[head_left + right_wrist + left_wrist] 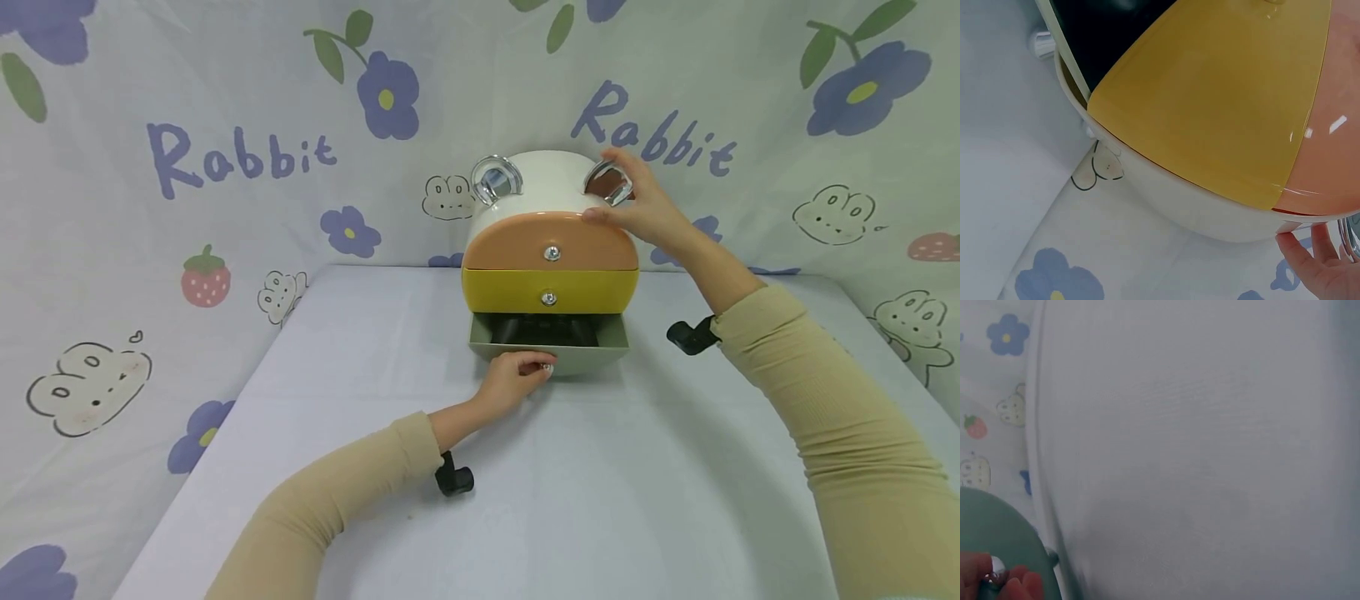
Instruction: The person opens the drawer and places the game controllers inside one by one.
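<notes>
A rounded white drawer cabinet (pixel 551 179) with silver ear-like rings stands at the table's back. The pale green bottom drawer (pixel 588 360) is pulled out, with a dark inside. My left hand (pixel 510 385) pinches its small silver knob (pixel 548 368); the left wrist view shows the fingertips at the drawer's green front (pixel 997 519). Up at the right ear (pixel 609 182), my right hand (pixel 647 207) holds the cabinet, thumb on the top front edge and fingers about the ear. Above the green drawer, the yellow drawer (pixel 510 292) and orange drawer (pixel 510 243) are closed.
White cloth covers the table (pixel 375 350). Behind it hangs a printed curtain (pixel 247 67) with flowers, rabbits and lettering, close to the cabinet's back. Black wrist cameras (pixel 454 477) sit at both sleeves.
</notes>
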{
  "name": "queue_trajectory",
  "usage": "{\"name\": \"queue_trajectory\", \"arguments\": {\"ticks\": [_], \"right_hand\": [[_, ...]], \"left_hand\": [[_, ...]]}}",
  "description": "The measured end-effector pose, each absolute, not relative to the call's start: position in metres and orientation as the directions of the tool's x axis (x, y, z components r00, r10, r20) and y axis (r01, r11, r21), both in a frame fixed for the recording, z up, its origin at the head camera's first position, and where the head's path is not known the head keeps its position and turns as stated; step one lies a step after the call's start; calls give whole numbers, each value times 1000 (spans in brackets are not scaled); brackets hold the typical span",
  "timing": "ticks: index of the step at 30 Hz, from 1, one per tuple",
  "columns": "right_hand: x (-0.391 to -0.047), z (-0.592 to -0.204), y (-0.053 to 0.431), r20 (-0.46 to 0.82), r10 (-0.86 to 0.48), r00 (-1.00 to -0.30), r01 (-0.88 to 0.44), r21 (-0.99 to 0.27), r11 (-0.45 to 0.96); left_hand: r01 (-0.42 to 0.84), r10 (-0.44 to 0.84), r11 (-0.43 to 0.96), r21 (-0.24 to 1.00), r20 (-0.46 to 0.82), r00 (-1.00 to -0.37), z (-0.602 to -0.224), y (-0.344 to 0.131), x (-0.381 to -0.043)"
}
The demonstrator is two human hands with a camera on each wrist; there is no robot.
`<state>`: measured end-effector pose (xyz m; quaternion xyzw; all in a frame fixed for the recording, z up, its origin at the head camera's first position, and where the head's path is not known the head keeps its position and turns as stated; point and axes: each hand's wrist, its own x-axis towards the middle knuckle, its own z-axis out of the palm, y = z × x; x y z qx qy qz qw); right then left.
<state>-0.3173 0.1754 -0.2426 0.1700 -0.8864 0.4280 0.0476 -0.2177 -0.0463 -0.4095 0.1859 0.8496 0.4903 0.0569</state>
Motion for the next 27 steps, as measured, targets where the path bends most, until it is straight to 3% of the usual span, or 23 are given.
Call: {"name": "queue_trajectory", "arguments": {"ticks": [8, 27], "right_hand": [[-317, -243, 175, 228, -261, -938, -340, -749, 569], [-318, -243, 176, 236, -272, -933, -352, -760, 546]], "left_hand": [[346, 359, 434, 832, 193, -913, -413, -44, -232], [254, 273, 472, 844, 134, -953, -415, -35, -254]]}}
